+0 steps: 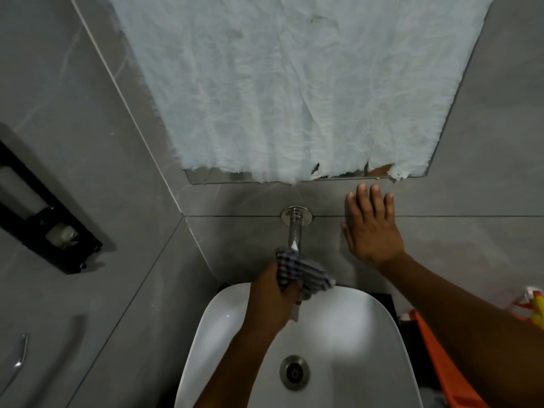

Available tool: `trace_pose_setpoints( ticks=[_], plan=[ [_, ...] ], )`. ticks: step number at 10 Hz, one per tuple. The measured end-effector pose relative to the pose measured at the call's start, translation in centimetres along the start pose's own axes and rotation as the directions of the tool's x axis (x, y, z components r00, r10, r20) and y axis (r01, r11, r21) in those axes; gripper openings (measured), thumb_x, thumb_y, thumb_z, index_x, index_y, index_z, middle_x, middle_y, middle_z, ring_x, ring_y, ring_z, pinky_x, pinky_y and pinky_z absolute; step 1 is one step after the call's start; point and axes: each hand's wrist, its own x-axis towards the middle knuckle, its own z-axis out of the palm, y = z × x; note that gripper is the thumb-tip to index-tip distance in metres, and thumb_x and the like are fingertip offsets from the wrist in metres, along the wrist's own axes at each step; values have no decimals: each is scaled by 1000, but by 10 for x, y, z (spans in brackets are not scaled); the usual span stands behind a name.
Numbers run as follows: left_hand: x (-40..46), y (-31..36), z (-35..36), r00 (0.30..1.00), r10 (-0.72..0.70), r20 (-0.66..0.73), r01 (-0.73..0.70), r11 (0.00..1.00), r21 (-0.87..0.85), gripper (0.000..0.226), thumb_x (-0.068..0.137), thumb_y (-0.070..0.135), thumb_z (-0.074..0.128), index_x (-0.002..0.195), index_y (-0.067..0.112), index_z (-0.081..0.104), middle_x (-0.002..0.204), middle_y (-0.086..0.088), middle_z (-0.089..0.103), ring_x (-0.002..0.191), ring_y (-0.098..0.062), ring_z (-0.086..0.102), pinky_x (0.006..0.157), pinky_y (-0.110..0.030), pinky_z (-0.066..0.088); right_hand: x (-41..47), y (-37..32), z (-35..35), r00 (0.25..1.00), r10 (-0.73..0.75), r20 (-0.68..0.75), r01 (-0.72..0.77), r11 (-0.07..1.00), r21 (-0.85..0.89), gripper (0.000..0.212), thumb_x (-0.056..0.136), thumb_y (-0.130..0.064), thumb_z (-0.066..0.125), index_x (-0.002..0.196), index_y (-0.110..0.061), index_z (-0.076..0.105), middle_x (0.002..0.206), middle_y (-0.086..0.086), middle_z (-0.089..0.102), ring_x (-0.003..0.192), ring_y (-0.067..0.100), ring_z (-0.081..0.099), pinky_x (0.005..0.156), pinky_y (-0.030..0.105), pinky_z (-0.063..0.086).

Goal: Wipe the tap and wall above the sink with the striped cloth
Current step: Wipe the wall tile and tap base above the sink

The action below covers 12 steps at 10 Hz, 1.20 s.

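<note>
One head-worn wide-angle view looks forward and steeply down from close above the white sink (338,322), facing the grey tiled wall (459,231) at 12 o'clock. The drain (295,373) sits near 6 o'clock, the side wall (53,113) runs along 9 o'clock, and straight lines bow toward the edges.

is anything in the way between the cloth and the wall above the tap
Nothing visible. The striped cloth in the left hand is on the tap; the wall above is bare. The right hand rests flat beside it.
</note>
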Motion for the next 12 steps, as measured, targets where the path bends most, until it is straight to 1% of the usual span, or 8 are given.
trace_pose_setpoints(
  ticks=[2, 3, 4, 6, 7, 8, 10, 12],
  plan=[
    [5, -32, 0, 945, -125, 302, 309, 645, -699, 33, 98, 9, 49, 128, 1, 57, 120, -19, 65, 108, -30, 65, 101, -43, 51, 1, -8, -8, 999, 37, 15, -37, 999, 16, 76, 94, -35, 49, 154, -4, 14, 162, 23, 11, 150, 34, -17, 120, 61, 2],
    [7, -33, 4, 859, -11, 512, 489, 314, -814, 38, 96, 25, 48, 126, 2, 55, 109, -18, 59, 95, -24, 62, 90, -33, 52, 1, -8, -11, 999, 34, 19, -34, 999, 16, 76, 94, -34, 51, 154, -3, 16, 161, 24, 15, 150, 34, -18, 119, 62, 5],
    [8, -36, 8, 864, 46, 501, 474, 262, -841, 60, 70, 20, 83, 123, 1, 63, 107, -20, 68, 95, -29, 68, 92, -41, 56, 2, -7, -11, 999, 40, 20, -40, 999, 2, 76, 94, -35, 51, 154, -3, 16, 161, 24, 12, 150, 34, -21, 120, 60, 2],
    [36, -26, 3, 848, -236, 475, 498, 663, -559, 24, 83, 24, 65, 105, 15, 67, 113, -10, 70, 110, -29, 63, 96, -47, 52, 1, -5, -7, 1000, 25, -13, -25, 1000, -11, 78, 93, -36, 53, 154, -4, 19, 161, 23, 14, 151, 35, -15, 119, 61, 7],
    [60, 0, -14, 877, -220, 427, 314, 935, -164, 26, 79, 27, 76, 96, 12, 64, 109, -6, 68, 82, -20, 72, 76, -31, 53, 0, -5, -3, 999, 26, -26, -26, 1000, -8, 80, 92, -37, 54, 155, -4, 16, 162, 21, 11, 151, 36, -14, 120, 61, 5],
    [110, 13, 5, 997, 40, 63, -65, 891, 450, 47, 61, 37, 83, 91, 5, 65, 117, 0, 69, 84, -29, 75, 83, -35, 56, 0, -3, -2, 999, 21, -36, -22, 1000, -20, 80, 92, -38, 54, 155, -5, 15, 163, 20, 6, 151, 34, -14, 120, 60, 4],
    [115, 57, 1, 893, -252, 371, 384, 859, -340, 11, 87, 20, 67, 85, 10, 72, 92, -14, 75, 58, -12, 71, 58, -32, 63, 1, -6, -3, 1000, 17, 16, -17, 1000, -3, 81, 93, -39, 50, 155, -7, 10, 162, 12, -24, 150, 34, -21, 120, 58, -4],
    [110, 53, -8, 834, -334, 438, 500, 793, -347, 14, 85, 23, 65, 85, 10, 69, 68, -2, 69, 63, -18, 64, 74, -33, 59, 0, -8, -15, 996, 45, 79, -46, 999, 12, 79, 91, -33, 56, 154, -5, 18, 163, 21, 12, 150, 40, 4, 119, 61, 6]
  ],
)
